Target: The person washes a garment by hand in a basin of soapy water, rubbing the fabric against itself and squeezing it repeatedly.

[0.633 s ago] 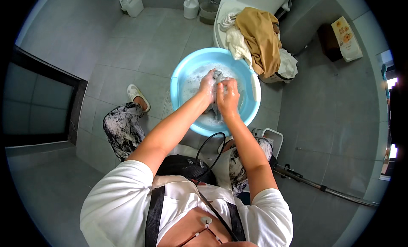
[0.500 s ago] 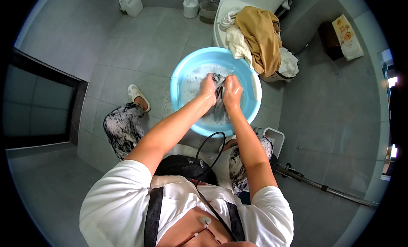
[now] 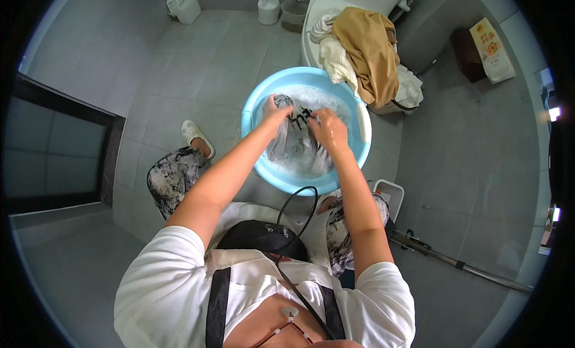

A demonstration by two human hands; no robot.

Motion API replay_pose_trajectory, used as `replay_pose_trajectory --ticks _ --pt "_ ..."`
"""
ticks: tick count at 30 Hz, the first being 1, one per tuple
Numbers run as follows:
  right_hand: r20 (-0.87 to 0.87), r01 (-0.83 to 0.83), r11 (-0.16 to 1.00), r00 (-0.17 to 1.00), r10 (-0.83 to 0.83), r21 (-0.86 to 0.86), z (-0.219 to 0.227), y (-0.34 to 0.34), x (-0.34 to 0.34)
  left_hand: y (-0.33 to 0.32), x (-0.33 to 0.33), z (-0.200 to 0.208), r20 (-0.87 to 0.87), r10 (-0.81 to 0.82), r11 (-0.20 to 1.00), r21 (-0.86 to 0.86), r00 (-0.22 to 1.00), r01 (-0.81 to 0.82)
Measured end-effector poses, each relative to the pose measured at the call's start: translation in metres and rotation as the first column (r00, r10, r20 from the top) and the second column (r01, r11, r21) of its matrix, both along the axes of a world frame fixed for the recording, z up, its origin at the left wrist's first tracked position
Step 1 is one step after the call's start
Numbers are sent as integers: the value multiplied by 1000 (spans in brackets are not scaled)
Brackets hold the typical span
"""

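Note:
A light blue basin (image 3: 293,185) of foamy water stands on the floor in front of me. In it lies a wet, pale grey garment (image 3: 294,143) with a black print, spread out and partly under the suds. My left hand (image 3: 277,116) grips its far left part, fingers curled over the cloth. On the other side of the print, my right hand (image 3: 329,131) pinches the fabric between thumb and fingers. The garment's lower part hangs into the water between my forearms, so its full shape is hidden.
Behind the basin, a tan garment (image 3: 365,49) and a cream knit (image 3: 336,59) lie on the toilet (image 3: 311,10), draping toward the rim. White jugs (image 3: 269,8) and a small bucket (image 3: 293,16) stand at the back. A black cable (image 3: 314,207) hangs before me.
My hands have moved apart. The bunched garment between them has opened out across the water, bringing its black print into view.

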State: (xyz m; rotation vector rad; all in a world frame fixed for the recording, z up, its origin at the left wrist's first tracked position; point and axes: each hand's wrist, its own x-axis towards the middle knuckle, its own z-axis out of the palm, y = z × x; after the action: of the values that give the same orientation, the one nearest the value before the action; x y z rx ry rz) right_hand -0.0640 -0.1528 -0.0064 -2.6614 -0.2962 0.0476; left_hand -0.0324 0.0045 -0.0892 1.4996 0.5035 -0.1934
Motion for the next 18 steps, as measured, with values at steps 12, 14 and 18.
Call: replay_pose_trajectory --ticks 12,14,18 --pt "-645 -397 738 762 -66 -545 -84 -15 21 -25 -27 -32 -293 -743 232 730 602 642" --pt "-557 -367 781 830 29 -506 -99 -20 19 -31 -11 -34 -621 -737 -215 591 268 778" --pt "-179 -172 911 978 110 -376 -117 -27 30 -13 4 -154 -166 -757 132 908 632 397"
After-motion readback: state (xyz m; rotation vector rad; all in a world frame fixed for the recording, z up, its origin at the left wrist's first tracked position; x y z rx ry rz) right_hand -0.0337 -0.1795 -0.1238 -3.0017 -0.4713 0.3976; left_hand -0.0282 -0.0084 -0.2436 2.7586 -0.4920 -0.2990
